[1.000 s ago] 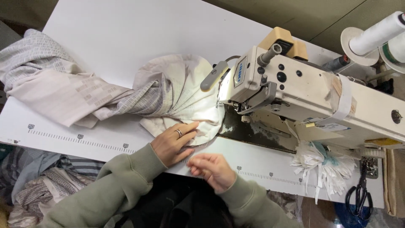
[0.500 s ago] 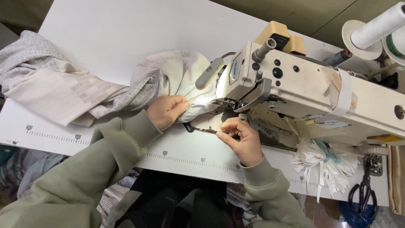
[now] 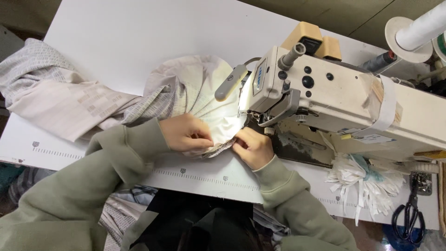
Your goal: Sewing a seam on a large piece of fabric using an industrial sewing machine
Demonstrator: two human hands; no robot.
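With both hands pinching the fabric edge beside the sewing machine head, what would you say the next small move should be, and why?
Probably ease the fabric edge a little further right, under the sewing machine head. The left hand and the right hand both pinch the gathered edge just short of the lit area under the head, so it looks lined up but not yet fed in.

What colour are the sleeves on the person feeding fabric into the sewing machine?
Muted sage green, both sleeves, plain with no pattern. The head view shows them clearly.

Fabric (image 3: 186, 88) lies on the bench (image 3: 116, 37), left of the sewing machine (image 3: 344, 102); scissors (image 3: 409, 216) lie at the bench's right end, below the machine.
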